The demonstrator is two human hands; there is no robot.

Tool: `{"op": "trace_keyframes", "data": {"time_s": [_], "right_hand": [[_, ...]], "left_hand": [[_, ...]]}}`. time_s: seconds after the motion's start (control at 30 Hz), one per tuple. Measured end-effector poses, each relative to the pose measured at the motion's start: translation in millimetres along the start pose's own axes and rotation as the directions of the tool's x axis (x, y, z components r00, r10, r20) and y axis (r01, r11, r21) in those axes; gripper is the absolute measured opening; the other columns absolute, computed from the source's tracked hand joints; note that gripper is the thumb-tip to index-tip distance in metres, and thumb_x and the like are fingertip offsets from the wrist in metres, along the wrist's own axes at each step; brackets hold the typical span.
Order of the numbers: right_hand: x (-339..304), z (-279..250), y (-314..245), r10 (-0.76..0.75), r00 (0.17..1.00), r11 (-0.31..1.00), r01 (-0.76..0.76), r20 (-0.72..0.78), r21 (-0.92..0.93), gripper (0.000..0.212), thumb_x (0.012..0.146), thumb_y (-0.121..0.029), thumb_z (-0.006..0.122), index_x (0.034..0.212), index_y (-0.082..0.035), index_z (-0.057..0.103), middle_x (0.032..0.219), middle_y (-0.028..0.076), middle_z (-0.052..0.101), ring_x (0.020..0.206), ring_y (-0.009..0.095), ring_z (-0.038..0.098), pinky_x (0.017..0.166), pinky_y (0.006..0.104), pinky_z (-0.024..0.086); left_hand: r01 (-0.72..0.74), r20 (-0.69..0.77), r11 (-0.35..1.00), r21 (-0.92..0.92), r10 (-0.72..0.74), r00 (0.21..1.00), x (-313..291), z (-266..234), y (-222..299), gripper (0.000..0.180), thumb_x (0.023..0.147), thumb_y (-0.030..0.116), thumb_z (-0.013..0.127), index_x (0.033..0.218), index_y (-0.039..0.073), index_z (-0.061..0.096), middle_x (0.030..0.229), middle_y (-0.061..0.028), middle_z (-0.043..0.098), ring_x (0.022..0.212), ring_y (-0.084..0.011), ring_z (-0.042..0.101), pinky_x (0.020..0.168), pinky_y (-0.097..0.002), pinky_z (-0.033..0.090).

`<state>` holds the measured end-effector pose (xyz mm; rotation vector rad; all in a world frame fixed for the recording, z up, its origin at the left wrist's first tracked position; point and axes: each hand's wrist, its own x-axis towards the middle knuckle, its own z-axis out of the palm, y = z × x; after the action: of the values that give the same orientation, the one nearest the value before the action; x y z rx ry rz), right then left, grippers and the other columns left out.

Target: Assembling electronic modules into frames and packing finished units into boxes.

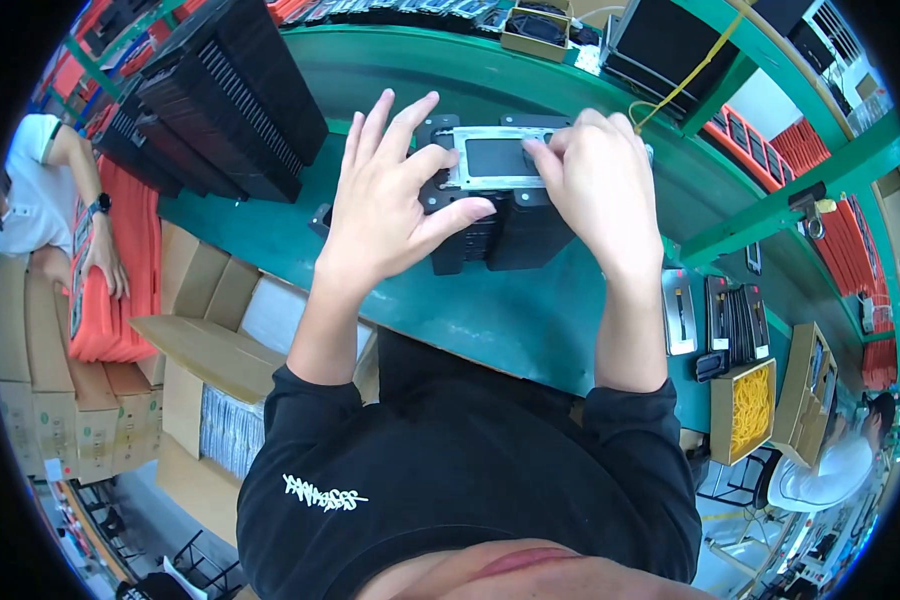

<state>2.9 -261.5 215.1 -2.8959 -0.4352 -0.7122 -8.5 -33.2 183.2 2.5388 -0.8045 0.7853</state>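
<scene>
A flat silver-framed part with a dark grey rectangular panel lies on top of a black stand or stack of black pieces with screwed corner plates. My left hand is at its left end, fingers spread and thumb stretched out. The bent index fingertip is at the silver edge, and nothing is in that hand. Over the right end is my right hand, its fingers curled and the thumb pressed in near the panel. Whatever the right fingers pinch is hidden beneath them.
Tall black tray stacks stand at left on the green bench. An open carton is below them. At right are black flat cases and a box of yellow bands. A person's hand rests on orange trays at far left.
</scene>
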Motion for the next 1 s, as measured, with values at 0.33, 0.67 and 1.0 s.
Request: {"op": "trace_keyframes", "data": {"time_s": [0.33,0.67,1.0], "right_hand": [[-107.1,16.7,94.5,0.316,0.934,0.915,-0.254,-0.165,0.314,0.023,0.091,-0.020,0.071,0.103,-0.001,0.074,0.102,0.016,0.071,0.102,0.036,0.064,0.090,0.0431,0.050],[-283.1,71.8,135.7,0.525,0.834,0.829,-0.546,-0.171,-0.118,0.028,0.092,-0.007,0.065,0.118,0.003,0.068,0.121,0.022,0.070,0.124,0.034,0.062,0.108,0.0460,0.046],[-220.2,28.2,13.5,0.058,0.984,0.595,0.103,-0.171,0.797,0.033,0.086,0.008,0.064,0.117,0.003,0.070,0.112,0.020,0.071,0.114,0.034,0.065,0.101,0.0400,0.051]], "left_hand": [[-0.257,-0.266,0.459,-0.850,0.046,0.963,-61.9,18.2,5.8,0.067,0.102,0.060,0.044,0.089,-0.002,0.067,0.098,-0.0220,0.064,0.088,-0.0275,0.065,0.069,-0.0333,0.053],[0.592,0.601,0.115,-0.797,0.065,0.797,-154.7,95.7,55.5,0.027,0.103,0.021,0.055,0.103,-0.003,0.068,0.098,-0.0128,0.065,0.074,-0.0157,0.062,0.061,-0.0260,0.047],[0.220,0.220,0.019,-0.975,0.158,0.962,-106.8,159.4,129.2,0.102,0.093,0.029,0.069,0.164,0.010,-0.001,0.153,-0.0212,0.029,0.119,-0.0317,0.056,0.089,-0.0417,0.054]]}}
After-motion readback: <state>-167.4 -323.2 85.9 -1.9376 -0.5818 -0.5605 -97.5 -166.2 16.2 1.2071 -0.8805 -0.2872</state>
